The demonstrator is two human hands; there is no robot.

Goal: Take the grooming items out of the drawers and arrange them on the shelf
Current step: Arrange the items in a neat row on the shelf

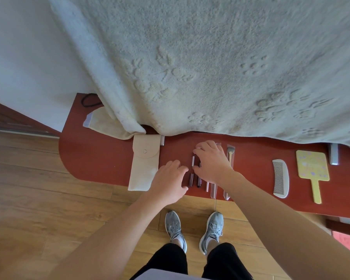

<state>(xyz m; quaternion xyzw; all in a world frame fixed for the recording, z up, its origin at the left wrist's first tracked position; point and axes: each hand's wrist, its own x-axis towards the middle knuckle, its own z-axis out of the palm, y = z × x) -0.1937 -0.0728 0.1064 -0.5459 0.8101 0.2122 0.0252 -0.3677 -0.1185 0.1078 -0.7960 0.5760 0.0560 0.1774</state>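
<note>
On the red shelf lies a row of thin grooming tools, silver and dark sticks in clear sleeves. My right hand arches over the row. Its thumb and forefinger bracket the two ends of a thin silver stick. My left hand rests on the shelf just left of a dark stick, fingers loosely curled and holding nothing. A small brush lies right of my right hand. A beige snap pouch lies flat to the left. A white comb and a yellow hand mirror lie to the right.
A large pale towel hangs over the back of the shelf and hides its rear part. A cream cloth and a black hair tie lie at the far left. A grey object sits at the right. My shoes stand on the wooden floor below.
</note>
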